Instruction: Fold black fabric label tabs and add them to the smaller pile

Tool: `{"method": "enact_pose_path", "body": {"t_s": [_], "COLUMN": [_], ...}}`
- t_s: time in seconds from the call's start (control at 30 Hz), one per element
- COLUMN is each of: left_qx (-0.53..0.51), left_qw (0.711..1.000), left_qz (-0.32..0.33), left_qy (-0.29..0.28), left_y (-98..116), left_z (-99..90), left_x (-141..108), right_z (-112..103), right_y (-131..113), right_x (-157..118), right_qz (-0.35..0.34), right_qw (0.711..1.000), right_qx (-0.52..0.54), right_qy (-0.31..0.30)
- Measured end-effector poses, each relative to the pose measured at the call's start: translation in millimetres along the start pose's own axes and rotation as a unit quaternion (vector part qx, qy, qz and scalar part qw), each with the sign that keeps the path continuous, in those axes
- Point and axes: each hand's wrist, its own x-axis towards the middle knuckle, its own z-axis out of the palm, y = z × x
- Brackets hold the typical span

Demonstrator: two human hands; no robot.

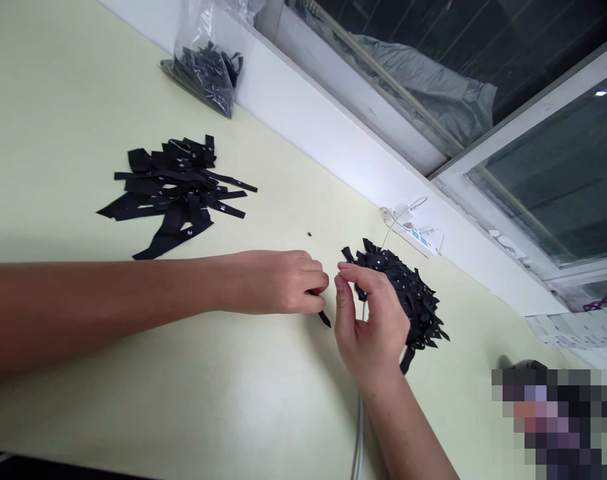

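My left hand (288,283) reaches in from the left, its fingers curled round a small black strip (325,319) whose end sticks out below them. Facing it, my right hand (370,313) has thumb and forefinger drawn close together at the tips; anything between them is too small to make out. Behind the right hand lies a dense heap of short black pieces (416,300). Longer black strips with small white marks (173,187) form a loose pile beyond my left forearm. A tiny dark scrap (309,234) rests between the piles.
A clear plastic bag with black pieces (203,73) stands by the wall at the back. A white power strip (417,235) and cable (360,420) lie on the pale table (263,393). A pixelated area covers the lower right.
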Motion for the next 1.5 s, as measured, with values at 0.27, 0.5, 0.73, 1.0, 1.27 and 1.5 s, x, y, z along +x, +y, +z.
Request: {"method": "enact_pose_path", "body": {"t_s": [0.27, 0.5, 0.73, 1.0, 1.27, 1.5], "left_qx": [0.053, 0.008, -0.042, -0.082, -0.113, -0.107], "left_qw": [0.987, 0.984, 0.980, 0.976, 0.966, 0.962], "left_qz": [-0.035, -0.051, -0.083, -0.094, -0.147, -0.165], "left_qy": [0.148, 0.169, 0.178, 0.179, 0.182, 0.188], "left_y": [1, -2, -3, -2, -1, 0], "left_z": [2.0, 0.8, 1.1, 0.9, 2.8, 2.4], "left_x": [-2, -2, -2, -1, -2, -3], "right_z": [14, 19, 19, 16, 15, 17], "right_y": [14, 15, 16, 15, 12, 6], "right_x": [-5, -9, -9, -8, -8, -5], "right_qz": [0.132, 0.188, 0.192, 0.210, 0.228, 0.274], "right_qw": [0.985, 0.962, 0.955, 0.941, 0.933, 0.915], "right_qx": [0.108, 0.194, 0.223, 0.259, 0.269, 0.295], "right_qy": [-0.021, -0.038, -0.036, -0.060, -0.066, -0.041]}}
